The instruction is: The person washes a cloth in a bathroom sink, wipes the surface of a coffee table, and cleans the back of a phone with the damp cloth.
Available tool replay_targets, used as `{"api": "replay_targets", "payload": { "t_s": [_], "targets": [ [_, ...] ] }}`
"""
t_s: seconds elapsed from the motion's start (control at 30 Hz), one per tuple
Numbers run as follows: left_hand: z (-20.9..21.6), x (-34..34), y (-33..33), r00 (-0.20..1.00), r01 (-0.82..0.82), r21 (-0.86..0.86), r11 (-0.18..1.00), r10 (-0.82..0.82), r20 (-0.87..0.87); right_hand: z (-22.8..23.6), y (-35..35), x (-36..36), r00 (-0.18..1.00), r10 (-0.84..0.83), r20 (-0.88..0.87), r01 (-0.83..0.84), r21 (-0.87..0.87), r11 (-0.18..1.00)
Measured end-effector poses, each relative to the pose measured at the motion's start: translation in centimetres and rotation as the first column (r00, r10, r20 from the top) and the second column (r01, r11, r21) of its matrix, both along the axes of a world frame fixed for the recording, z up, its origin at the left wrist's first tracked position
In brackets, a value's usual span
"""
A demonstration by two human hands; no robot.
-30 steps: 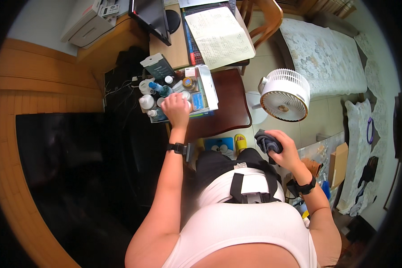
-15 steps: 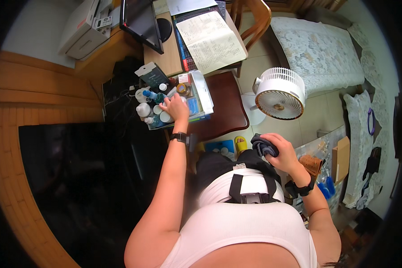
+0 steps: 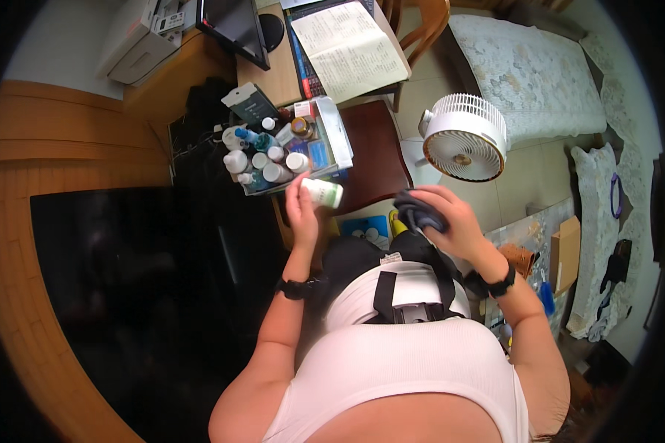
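Note:
A small white bottle with a green label (image 3: pixel 325 193) lies sideways in my left hand (image 3: pixel 301 207), its fingers closed around one end. It hangs just in front of a group of bottles and jars at the left. White-capped bottles (image 3: pixel 276 173), a blue-topped bottle (image 3: pixel 245 135) and a brown jar with a golden lid (image 3: pixel 301 127) stand close together there. My right hand (image 3: pixel 451 221) is wrapped round a bunched dark grey cloth (image 3: pixel 420 212), held above my lap to the right of the bottle.
A white fan (image 3: pixel 464 140) stands ahead on the right, beside a dark red-brown chair seat (image 3: pixel 377 155). Behind the bottles is a desk with a monitor (image 3: pixel 236 28) and an open notebook (image 3: pixel 351 52). A black glossy panel (image 3: pixel 125 295) fills the left.
My left hand has lifted the white bottle out of the group and drawn it back toward me. My right hand with the cloth has moved left and slightly away from me.

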State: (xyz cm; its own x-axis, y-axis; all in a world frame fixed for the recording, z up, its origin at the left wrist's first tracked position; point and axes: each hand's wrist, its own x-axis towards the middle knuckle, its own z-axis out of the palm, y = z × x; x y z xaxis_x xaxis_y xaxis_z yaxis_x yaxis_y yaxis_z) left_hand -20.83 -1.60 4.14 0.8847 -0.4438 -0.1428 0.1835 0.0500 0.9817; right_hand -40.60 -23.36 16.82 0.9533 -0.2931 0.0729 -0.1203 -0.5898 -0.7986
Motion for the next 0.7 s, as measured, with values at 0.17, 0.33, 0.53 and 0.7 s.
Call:
{"api": "replay_targets", "payload": {
  "t_s": [0.17,0.33,0.53,0.7],
  "targets": [
    [3.4,-3.6,-0.9,0.97,0.227,-0.118,0.967,-0.236,-0.064,0.1,2.8,6.0,0.949,0.292,0.117,-0.267,-0.187,0.945],
    [5.0,-4.2,0.2,0.988,0.073,-0.1,0.992,-0.085,-0.129,-0.2,4.7,5.2,0.878,0.472,0.084,-0.441,-0.243,0.864],
    [5.4,-6.6,0.3,0.949,-0.018,-0.185,0.983,-0.042,-0.313,0.0,5.0,5.3,0.923,0.361,0.137,-0.345,-0.126,0.93],
    [6.5,-6.2,0.7,0.957,0.069,-0.159,0.985,-0.11,-0.268,0.2,5.3,3.6,0.822,0.559,0.109,-0.529,-0.216,0.821]
  ]
}}
